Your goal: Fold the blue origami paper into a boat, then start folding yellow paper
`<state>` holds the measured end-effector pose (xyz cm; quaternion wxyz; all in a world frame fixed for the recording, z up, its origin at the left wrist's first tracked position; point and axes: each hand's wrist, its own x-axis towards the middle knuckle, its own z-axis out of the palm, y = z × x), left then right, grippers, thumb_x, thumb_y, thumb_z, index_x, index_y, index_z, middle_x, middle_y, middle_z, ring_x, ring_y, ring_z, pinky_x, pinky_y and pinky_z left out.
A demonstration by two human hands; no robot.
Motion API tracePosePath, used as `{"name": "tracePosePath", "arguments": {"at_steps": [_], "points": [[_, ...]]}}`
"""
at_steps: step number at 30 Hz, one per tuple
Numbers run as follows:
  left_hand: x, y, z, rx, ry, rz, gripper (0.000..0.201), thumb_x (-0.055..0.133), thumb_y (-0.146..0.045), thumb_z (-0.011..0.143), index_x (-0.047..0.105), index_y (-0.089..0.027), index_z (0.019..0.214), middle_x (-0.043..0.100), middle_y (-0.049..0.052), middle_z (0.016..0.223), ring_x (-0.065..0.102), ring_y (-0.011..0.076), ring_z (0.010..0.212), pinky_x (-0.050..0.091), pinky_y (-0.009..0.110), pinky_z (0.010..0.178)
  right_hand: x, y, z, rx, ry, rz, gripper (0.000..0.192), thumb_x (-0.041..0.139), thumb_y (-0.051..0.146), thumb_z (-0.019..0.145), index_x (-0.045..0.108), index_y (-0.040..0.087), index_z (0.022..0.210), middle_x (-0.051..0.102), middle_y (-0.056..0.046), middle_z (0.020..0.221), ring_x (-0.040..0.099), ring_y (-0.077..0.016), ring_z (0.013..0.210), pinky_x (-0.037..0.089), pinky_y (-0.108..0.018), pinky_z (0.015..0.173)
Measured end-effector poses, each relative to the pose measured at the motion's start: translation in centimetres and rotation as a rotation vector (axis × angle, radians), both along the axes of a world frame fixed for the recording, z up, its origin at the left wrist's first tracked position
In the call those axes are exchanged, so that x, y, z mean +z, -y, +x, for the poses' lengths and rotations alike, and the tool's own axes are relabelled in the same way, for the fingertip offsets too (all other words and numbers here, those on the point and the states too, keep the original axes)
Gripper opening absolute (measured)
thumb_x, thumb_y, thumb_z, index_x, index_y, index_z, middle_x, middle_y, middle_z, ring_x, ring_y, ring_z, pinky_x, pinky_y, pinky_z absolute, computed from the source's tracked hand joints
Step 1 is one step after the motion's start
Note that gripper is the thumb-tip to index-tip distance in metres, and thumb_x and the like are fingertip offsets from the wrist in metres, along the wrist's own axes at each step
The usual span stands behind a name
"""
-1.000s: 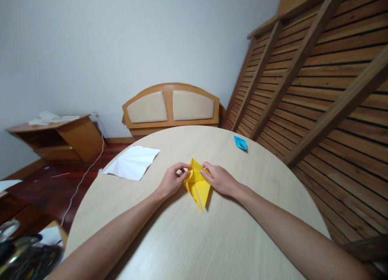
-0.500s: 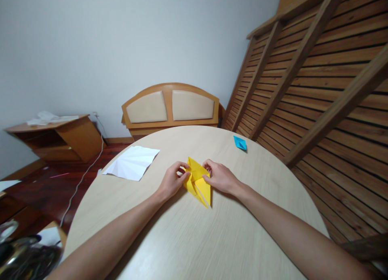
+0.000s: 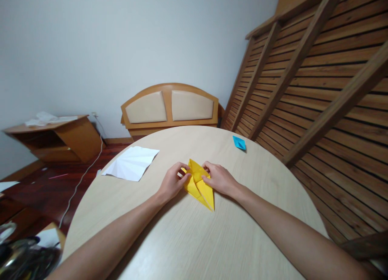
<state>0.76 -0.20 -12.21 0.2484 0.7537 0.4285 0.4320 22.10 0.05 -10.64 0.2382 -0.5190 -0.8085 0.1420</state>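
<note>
- Paper [image 3: 200, 187], yellow and folded into a pointed, kite-like shape, is lying flat near the middle of the round tabletop [image 3: 188, 239], with its long tip pointing toward the person and slightly to their right.
- Left hand [image 3: 171, 182] is resting on the tabletop at the paper's left edge, its fingers [image 3: 185, 179] curled and pinching the upper left corner of the paper.
- Right hand [image 3: 220, 179] is lying at the paper's right edge, its fingers [image 3: 206, 170] bent and pressing down on the upper right part of the fold; whether the thumb is under a flap cannot be told.
- Both forearms are stretching across the tabletop from the near edge, meeting at the paper.
- White sheet [image 3: 131, 163], creased in a fan pattern, is lying on the far left part of the tabletop, well apart from the hands and partly hanging over the rim.
- Small blue folded piece [image 3: 239, 143] is sitting near the far right rim, well apart from the yellow paper.
- Wooden headboard [image 3: 169, 108] with two padded panels is standing behind the tabletop against the pale wall.
- Low wooden cabinet [image 3: 51, 136] is standing at the left with crumpled white paper on top.
- Slatted wooden frame [image 3: 318, 69] is leaning at the right.
</note>
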Motion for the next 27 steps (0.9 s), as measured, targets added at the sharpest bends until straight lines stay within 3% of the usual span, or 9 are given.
{"name": "tracePosePath", "arguments": {"at_steps": [13,19,27], "points": [[-0.9,-0.6,-0.1,0.072,0.007,-0.045,0.016,0.061,-0.022,0.08,0.06,-0.018,0.096,0.067,0.004,0.095,0.063,0.0143,0.069,0.052,0.026,0.061,0.1,0.6,-0.9,0.071,-0.169,0.013,0.013,0.061,0.018,0.082,0.055,0.021,0.094,0.063,0.0,0.081,0.057,-0.0142,0.071,0.037,-0.024,0.063],[-0.8,-0.5,-0.2,0.101,-0.024,-0.087,0.018,0.062,-0.021,0.079,0.06,-0.017,0.096,0.068,0.002,0.084,0.061,0.0142,0.063,0.048,0.025,0.058,0.2,0.9,-1.2,0.107,-0.182,0.001,0.012,0.064,0.025,0.084,0.058,0.02,0.093,0.064,-0.001,0.083,0.057,-0.0148,0.072,0.039,-0.025,0.065],[-1.4,-0.9,-0.5,0.129,-0.099,-0.05,0.02,0.063,-0.021,0.079,0.059,-0.019,0.099,0.068,0.003,0.09,0.063,0.0166,0.073,0.049,0.029,0.068,0.7,1.7,-1.4,0.159,-0.14,-0.021,0.027,0.072,0.037,0.078,0.06,0.02,0.096,0.065,-0.003,0.093,0.058,-0.0163,0.079,0.042,-0.027,0.069]]}}
